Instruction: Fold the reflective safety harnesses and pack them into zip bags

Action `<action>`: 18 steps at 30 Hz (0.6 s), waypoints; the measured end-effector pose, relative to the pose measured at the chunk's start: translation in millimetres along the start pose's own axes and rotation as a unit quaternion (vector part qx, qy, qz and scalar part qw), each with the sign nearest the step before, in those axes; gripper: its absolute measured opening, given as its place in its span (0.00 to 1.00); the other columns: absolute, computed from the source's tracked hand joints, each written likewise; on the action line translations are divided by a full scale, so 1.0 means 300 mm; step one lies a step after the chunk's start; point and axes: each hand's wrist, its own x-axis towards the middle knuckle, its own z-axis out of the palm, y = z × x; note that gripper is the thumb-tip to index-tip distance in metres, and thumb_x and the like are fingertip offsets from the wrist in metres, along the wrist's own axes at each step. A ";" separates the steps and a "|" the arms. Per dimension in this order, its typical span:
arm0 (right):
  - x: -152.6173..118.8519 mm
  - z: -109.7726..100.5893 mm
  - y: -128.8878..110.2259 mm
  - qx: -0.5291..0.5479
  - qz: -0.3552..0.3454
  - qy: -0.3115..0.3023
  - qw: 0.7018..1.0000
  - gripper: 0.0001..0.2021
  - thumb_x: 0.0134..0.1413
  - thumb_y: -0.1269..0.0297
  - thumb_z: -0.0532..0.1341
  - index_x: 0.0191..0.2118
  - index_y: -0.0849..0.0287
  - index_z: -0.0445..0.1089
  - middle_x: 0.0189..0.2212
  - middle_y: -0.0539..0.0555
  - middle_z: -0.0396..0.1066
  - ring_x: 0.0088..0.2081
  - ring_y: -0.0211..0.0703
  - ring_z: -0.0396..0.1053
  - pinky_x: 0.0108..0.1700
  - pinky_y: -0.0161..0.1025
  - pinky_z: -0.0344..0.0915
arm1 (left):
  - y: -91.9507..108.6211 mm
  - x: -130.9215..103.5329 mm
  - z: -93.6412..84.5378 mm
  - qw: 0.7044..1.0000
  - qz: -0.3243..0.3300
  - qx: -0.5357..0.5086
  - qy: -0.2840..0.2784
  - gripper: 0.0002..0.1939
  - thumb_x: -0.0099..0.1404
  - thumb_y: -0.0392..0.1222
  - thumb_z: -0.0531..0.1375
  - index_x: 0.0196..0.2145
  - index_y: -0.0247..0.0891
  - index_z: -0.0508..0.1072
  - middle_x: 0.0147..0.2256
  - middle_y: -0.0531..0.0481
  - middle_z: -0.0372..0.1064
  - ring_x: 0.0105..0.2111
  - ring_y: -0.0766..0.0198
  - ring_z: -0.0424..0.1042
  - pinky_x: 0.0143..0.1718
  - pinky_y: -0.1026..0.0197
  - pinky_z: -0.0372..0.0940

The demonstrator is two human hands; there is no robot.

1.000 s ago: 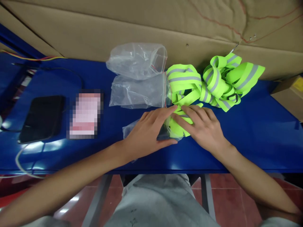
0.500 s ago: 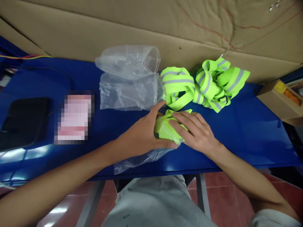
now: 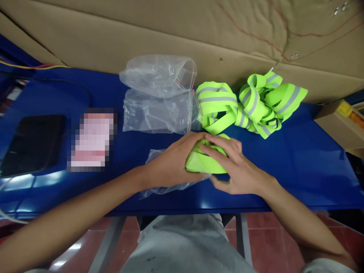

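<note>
The folded neon-yellow strap [image 3: 205, 161] sat at table centre, half in a clear bag [image 3: 159, 185]. Left hand [image 3: 173, 163] & right hand [image 3: 234, 168] both squeezed it. More straps [image 3: 250, 104] at 1 o'clock, empty bags [image 3: 159, 94] at 11, phone [image 3: 32, 144] at 9.

Packing workshop, blue workbench [image 3: 298, 167], cardboard backing [image 3: 142, 34]

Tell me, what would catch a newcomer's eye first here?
The neon-yellow strap pile with grey stripes, at the back of the blue table. At the near edge, the left hand and right hand press a folded yellow bundle against a clear plastic bag. More empty bags lie behind.
</note>
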 end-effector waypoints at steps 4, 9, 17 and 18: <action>-0.012 0.004 0.035 0.089 0.089 0.119 0.985 0.39 0.58 0.42 0.63 0.70 0.49 0.55 0.70 0.60 0.51 0.73 0.68 0.47 0.70 0.66 0.52 | 0.000 -0.001 0.002 1.000 0.018 0.002 0.010 0.36 0.59 0.43 0.69 0.61 0.44 0.59 0.58 0.42 0.67 0.56 0.50 0.71 0.59 0.48 0.67; 0.006 0.038 0.031 0.256 0.238 0.121 0.929 0.31 0.61 0.48 0.65 0.66 0.50 0.60 0.59 0.58 0.69 0.58 0.54 0.70 0.59 0.52 0.70 | -0.003 -0.010 0.018 0.999 0.045 0.000 0.024 0.40 0.61 0.42 0.69 0.66 0.46 0.56 0.61 0.41 0.63 0.59 0.48 0.68 0.61 0.45 0.67; 0.022 0.039 -0.025 0.196 0.121 0.138 0.963 0.13 0.60 0.70 0.67 0.50 0.52 0.71 0.44 0.52 0.75 0.47 0.43 0.73 0.49 0.40 0.72 | -0.001 -0.025 0.027 0.995 0.098 0.034 -0.007 0.60 0.57 0.44 0.74 0.73 0.55 0.38 0.63 0.42 0.61 0.61 0.46 0.67 0.61 0.41 0.67; 0.020 0.041 -0.028 0.181 0.110 0.141 0.967 0.14 0.59 0.70 0.66 0.50 0.53 0.71 0.44 0.52 0.75 0.48 0.44 0.73 0.49 0.41 0.72 | 0.004 -0.025 0.027 0.995 0.100 0.030 -0.006 0.59 0.58 0.44 0.73 0.73 0.56 0.38 0.64 0.43 0.61 0.61 0.47 0.68 0.61 0.41 0.67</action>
